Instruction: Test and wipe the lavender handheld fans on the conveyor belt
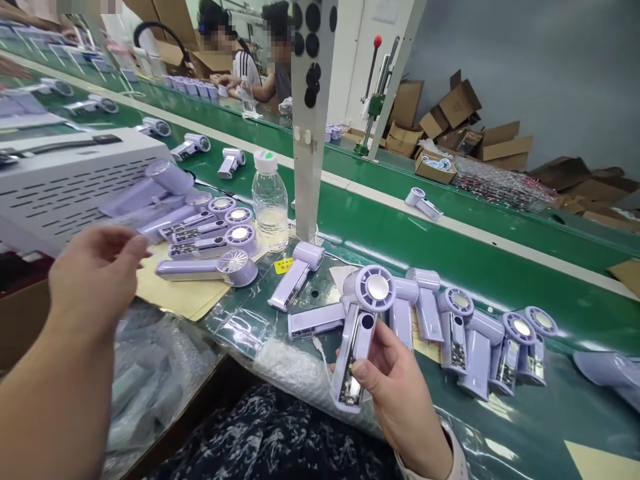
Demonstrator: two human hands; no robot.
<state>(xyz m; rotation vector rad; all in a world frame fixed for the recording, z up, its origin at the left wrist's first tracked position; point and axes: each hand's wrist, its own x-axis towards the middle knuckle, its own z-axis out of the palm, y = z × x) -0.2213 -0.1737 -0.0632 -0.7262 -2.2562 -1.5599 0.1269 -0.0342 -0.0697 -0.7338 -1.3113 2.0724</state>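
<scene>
My right hand (395,387) grips a lavender handheld fan (376,290) by its handle, round head up. The handle's front is uncovered, showing a circuit board and metal parts inside. A white cable (320,350) hangs beside that handle. My left hand (100,280) is raised at the left, fingers loosely curled with a gap to the thumb; nothing shows in it. Just beyond it, several fans (240,235) lie on yellowish paper (175,287), some with uncovered handles. More fans (477,357) rest in a row to the right of my right hand.
A water bottle (270,207) stands by a metal post (307,167). Behind runs a green conveyor (450,257) carrying a fan (424,203). A white vented box (90,180) is at left, bubble wrap (160,360) below. Co-workers sit across; cardboard boxes (457,103) pile up behind.
</scene>
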